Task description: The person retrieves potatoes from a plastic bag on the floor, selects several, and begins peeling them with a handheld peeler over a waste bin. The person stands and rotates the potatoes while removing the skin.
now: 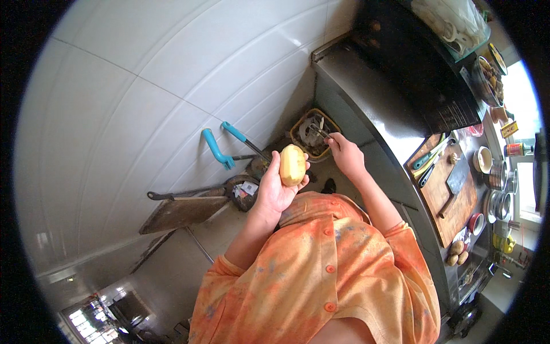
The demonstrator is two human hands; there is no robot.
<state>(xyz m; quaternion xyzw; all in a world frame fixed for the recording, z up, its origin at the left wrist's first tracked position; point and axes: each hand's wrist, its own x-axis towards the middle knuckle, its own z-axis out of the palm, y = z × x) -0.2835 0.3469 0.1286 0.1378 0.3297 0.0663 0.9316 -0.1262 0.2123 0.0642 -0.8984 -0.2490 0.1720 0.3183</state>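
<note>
A pale yellow, peeled potato (293, 165) rests in my left hand (277, 186), the fingers wrapped round its far side. My right hand (346, 156) is closed on the handle of a thin metal tool that looks like a peeler (321, 132). Its head points away from me over a bin with a yellow rim (329, 156), where light scraps and a bag lie inside. The potato and the tool are apart.
At right, the counter carries a wooden cutting board (458, 207) with a cleaver (456, 180) and knives, plus bowls (482, 159) and unpeeled potatoes (456, 247). Blue-handled tools (215, 150) lean near the white wall. A dustpan-like board (180, 214) stands lower left.
</note>
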